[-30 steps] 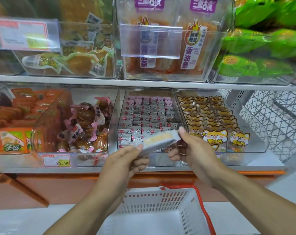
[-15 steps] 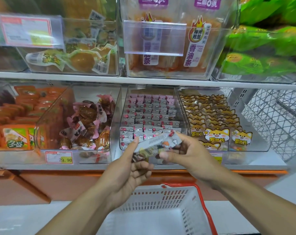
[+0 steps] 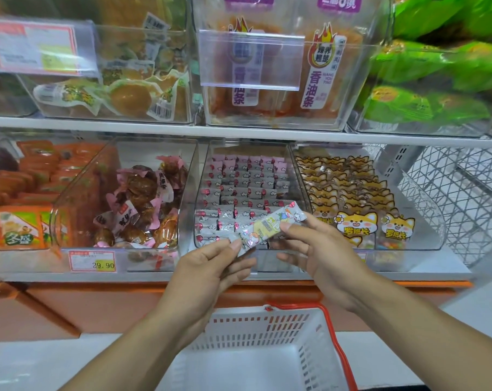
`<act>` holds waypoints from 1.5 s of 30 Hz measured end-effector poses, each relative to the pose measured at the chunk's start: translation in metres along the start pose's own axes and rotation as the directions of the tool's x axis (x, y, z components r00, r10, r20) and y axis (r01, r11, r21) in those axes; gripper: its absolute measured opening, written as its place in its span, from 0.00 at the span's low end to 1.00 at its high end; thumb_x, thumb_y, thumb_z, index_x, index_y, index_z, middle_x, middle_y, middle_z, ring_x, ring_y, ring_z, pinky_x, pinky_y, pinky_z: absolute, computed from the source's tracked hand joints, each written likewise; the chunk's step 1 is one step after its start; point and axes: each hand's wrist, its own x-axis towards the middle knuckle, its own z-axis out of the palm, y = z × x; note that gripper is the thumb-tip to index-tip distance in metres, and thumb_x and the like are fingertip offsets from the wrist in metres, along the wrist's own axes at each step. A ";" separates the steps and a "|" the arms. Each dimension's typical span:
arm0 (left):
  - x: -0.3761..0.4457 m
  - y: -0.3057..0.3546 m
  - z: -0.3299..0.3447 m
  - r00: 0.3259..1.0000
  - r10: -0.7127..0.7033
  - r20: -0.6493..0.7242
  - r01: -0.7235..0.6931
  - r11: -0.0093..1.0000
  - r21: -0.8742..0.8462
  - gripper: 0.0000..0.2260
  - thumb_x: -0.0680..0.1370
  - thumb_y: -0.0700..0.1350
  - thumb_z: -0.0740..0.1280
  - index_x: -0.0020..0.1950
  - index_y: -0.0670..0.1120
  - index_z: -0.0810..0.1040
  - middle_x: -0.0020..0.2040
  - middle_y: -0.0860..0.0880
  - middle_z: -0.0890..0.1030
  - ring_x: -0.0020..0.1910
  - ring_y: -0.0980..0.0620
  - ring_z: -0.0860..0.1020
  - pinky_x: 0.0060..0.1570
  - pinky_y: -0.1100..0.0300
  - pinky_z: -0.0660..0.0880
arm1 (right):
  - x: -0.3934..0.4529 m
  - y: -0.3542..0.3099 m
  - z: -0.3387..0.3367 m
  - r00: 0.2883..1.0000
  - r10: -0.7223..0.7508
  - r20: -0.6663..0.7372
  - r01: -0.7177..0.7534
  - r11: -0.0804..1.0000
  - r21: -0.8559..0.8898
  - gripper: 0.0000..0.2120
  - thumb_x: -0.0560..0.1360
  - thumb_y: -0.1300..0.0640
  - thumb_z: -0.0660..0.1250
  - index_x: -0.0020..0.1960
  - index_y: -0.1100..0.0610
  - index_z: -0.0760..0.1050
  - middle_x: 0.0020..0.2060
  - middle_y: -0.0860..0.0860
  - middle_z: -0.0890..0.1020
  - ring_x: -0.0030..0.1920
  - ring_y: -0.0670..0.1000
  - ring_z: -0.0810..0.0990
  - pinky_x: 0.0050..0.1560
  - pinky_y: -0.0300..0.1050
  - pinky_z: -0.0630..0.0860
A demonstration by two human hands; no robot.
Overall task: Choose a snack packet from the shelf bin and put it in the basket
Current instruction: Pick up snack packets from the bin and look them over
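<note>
A long, narrow snack packet [image 3: 270, 225] with a pale printed wrapper is held between both hands in front of the lower shelf. My left hand [image 3: 211, 269] pinches its lower left end with thumb and fingers. My right hand [image 3: 312, 249] pinches its upper right end. Just behind the packet is the clear shelf bin [image 3: 199, 193] filled with several rows of similar small silver and pink packets. Below my hands stands a white plastic basket [image 3: 267, 328] with a red handle; nothing shows inside it.
Neighbouring clear bins hold brown wrapped snacks [image 3: 143, 204], orange packets [image 3: 22, 198] and yellow fox-print packets [image 3: 352, 198]. The upper shelf carries more bins. A wire rack [image 3: 459, 193] stands at the right. A price tag [image 3: 92, 261] reads 29.90.
The packet has turned in my fingers, from showing its plain yellowish side to showing its printed face. Both hands stay in front of the bin, above the basket.
</note>
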 end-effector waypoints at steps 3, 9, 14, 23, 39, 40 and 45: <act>0.001 -0.002 0.001 1.000 0.001 0.008 -0.001 1.000 0.026 0.17 0.72 0.46 0.72 0.58 0.39 0.82 0.51 0.42 0.87 0.51 0.46 0.87 0.43 0.63 0.82 | 0.001 -0.002 -0.003 1.000 -0.008 -0.002 0.008 0.995 0.101 0.07 0.77 0.64 0.71 0.52 0.56 0.83 0.51 0.59 0.87 0.50 0.55 0.86 0.44 0.41 0.82; 0.002 0.000 0.008 0.999 0.022 -0.023 -0.019 0.992 0.127 0.06 0.80 0.40 0.68 0.55 0.44 0.82 0.46 0.45 0.88 0.48 0.49 0.87 0.42 0.64 0.82 | 0.004 -0.014 -0.008 0.994 -0.109 -0.006 0.109 0.992 0.070 0.07 0.78 0.63 0.69 0.56 0.59 0.79 0.50 0.59 0.87 0.48 0.54 0.87 0.42 0.40 0.82; 0.001 -0.001 0.010 0.934 0.344 0.091 -0.326 0.725 0.607 0.08 0.78 0.46 0.72 0.53 0.60 0.83 0.45 0.65 0.85 0.46 0.66 0.82 0.43 0.75 0.74 | 0.020 -0.036 -0.021 0.879 -0.407 -0.247 0.352 0.905 -0.237 0.09 0.78 0.61 0.72 0.57 0.54 0.77 0.51 0.52 0.87 0.50 0.49 0.87 0.47 0.39 0.82; 0.013 -0.012 0.007 0.848 0.398 0.350 -0.422 0.110 0.900 0.21 0.80 0.54 0.69 0.72 0.63 0.71 0.73 0.67 0.66 0.76 0.64 0.55 0.78 0.58 0.50 | 0.063 -0.047 -0.019 0.819 -0.569 0.075 0.236 0.215 -0.948 0.09 0.79 0.57 0.71 0.55 0.46 0.76 0.45 0.43 0.82 0.39 0.44 0.80 0.37 0.37 0.75; 0.019 -0.014 -0.001 0.860 0.293 0.417 -0.442 0.022 0.897 0.24 0.79 0.56 0.70 0.75 0.58 0.70 0.80 0.59 0.59 0.80 0.60 0.47 0.72 0.62 0.31 | 0.108 -0.053 0.019 0.958 -0.288 -0.008 -0.151 -0.482 -0.863 0.23 0.76 0.64 0.66 0.70 0.52 0.74 0.69 0.55 0.76 0.74 0.59 0.67 0.77 0.61 0.58; 0.019 -0.014 -0.001 0.858 0.294 0.420 -0.446 0.024 0.895 0.24 0.79 0.56 0.70 0.74 0.58 0.70 0.80 0.59 0.60 0.80 0.60 0.47 0.73 0.62 0.32 | 0.113 -0.057 0.023 0.952 -0.305 -0.024 -0.171 -0.464 -0.869 0.23 0.76 0.64 0.68 0.69 0.51 0.75 0.70 0.55 0.75 0.77 0.59 0.63 0.77 0.61 0.56; 0.020 -0.013 -0.001 0.864 0.289 0.412 -0.443 0.050 0.895 0.23 0.79 0.55 0.70 0.73 0.58 0.72 0.79 0.59 0.61 0.78 0.62 0.48 0.72 0.62 0.34 | 0.130 -0.063 0.030 0.960 -0.279 -0.038 -0.181 -0.508 -0.842 0.18 0.79 0.63 0.67 0.68 0.55 0.76 0.64 0.56 0.79 0.70 0.61 0.72 0.72 0.59 0.66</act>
